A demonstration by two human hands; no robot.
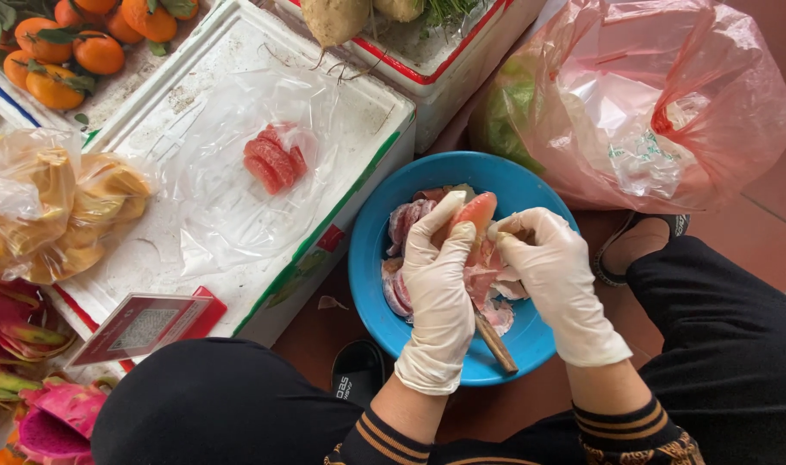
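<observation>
Both my hands wear white gloves and work over a blue bowl [371,258] on the floor. My left hand [438,293] grips a pink pomelo segment [475,211], and a wooden handle [496,343] sticks out below that hand. My right hand [558,284] pinches the skin at the top of the same segment. Pink peel scraps [406,222] fill the bowl. Several peeled pink segments [274,159] lie on a clear plastic sheet [229,207] on top of a white foam box [358,108] to the left.
A pink plastic bag [660,103] stands at the right. Oranges [74,43] sit at the top left, bagged yellow fruit [57,207] at the left, dragon fruit [40,405] at the bottom left. A red card [143,325] lies on the box. A second foam box [444,69] holds root vegetables.
</observation>
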